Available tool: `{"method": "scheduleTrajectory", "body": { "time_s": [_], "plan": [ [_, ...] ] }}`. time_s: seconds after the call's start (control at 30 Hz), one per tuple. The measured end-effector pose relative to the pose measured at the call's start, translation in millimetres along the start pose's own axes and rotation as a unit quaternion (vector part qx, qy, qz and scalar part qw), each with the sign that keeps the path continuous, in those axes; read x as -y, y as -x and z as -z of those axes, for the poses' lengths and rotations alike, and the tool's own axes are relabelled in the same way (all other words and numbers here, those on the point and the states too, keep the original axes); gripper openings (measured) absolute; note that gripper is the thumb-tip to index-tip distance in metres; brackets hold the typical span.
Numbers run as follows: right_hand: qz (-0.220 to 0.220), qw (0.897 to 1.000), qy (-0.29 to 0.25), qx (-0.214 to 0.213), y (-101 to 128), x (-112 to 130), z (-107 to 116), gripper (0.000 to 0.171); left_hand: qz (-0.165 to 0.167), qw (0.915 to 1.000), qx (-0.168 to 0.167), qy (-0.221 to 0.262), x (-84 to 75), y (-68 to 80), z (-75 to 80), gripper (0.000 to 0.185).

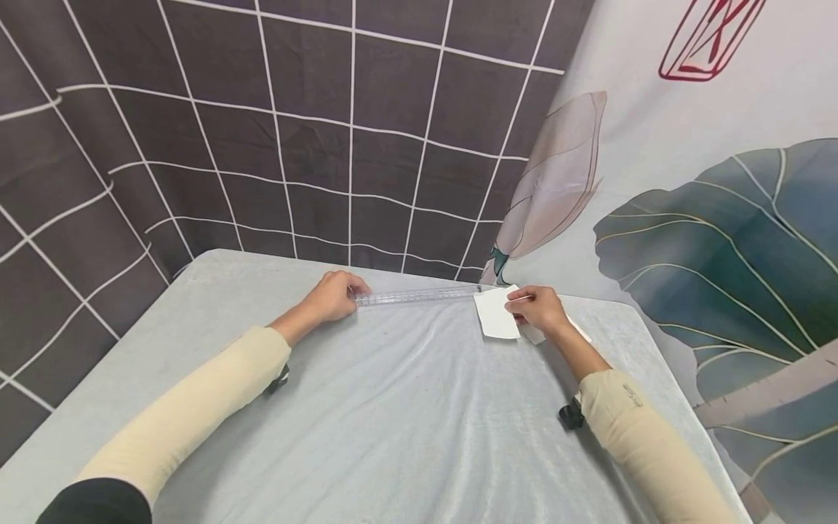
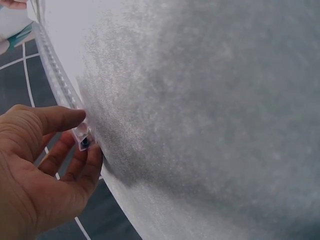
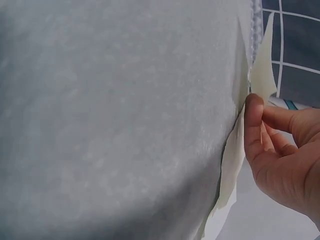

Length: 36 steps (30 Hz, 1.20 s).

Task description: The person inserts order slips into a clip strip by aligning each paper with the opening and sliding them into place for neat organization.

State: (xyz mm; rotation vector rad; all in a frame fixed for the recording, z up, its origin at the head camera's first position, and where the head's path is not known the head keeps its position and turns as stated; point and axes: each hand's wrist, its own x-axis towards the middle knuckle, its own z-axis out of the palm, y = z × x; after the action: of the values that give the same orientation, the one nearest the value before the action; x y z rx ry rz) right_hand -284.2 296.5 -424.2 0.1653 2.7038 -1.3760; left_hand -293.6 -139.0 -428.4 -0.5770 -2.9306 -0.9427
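Near the back edge of the table lies a long clear plastic strip with a row of small marks along it. My left hand grips its left end between thumb and fingers; a dark blue spot shows at that end of the strip in the left wrist view. A white piece of paper is at the strip's right end, partly over it. My right hand pinches this paper by its right side. Another pale piece of paper lies under and beside the right hand, partly hidden by it.
A pale grey cloth with soft wrinkles covers the table. Behind it hangs a dark curtain with white grid lines. To the right hangs a white curtain with a leaf print, close to the table's right edge.
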Motion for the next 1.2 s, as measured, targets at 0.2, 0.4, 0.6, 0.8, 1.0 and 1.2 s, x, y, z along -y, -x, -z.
{"method": "scheduleTrajectory", "body": {
  "time_s": [0.2, 0.4, 0.6, 0.8, 1.0, 1.2],
  "plan": [
    [0.002, 1.000, -0.011, -0.005, -5, 0, -6, 0.033, -0.006, 0.9999, -0.009, 0.008, 15.6, -7.5, -8.6, 0.048],
    [0.001, 1.000, -0.002, 0.000, -6, 1, -8, 0.031, -0.011, 0.9998, -0.018, -0.002, 63.1, -33.4, -36.6, 0.052],
    [0.004, 1.000, 0.010, 0.002, -6, 5, -12, 0.030, 0.004, 0.9999, -0.009, -0.006, 77.4, -42.2, -45.6, 0.055],
    [0.001, 1.000, 0.010, 0.005, -7, 8, -14, 0.031, 0.005, 0.9999, -0.012, -0.010, 79.1, -43.5, -46.6, 0.055],
    [-0.007, 1.000, -0.001, 0.014, -8, 12, -17, 0.031, 0.002, 0.9999, -0.012, -0.010, 77.1, -42.6, -44.5, 0.055],
    [-0.015, 1.000, -0.004, 0.016, -9, 15, -20, 0.030, 0.003, 0.9999, -0.010, -0.010, 76.5, -42.5, -42.8, 0.054]
  ]
}}
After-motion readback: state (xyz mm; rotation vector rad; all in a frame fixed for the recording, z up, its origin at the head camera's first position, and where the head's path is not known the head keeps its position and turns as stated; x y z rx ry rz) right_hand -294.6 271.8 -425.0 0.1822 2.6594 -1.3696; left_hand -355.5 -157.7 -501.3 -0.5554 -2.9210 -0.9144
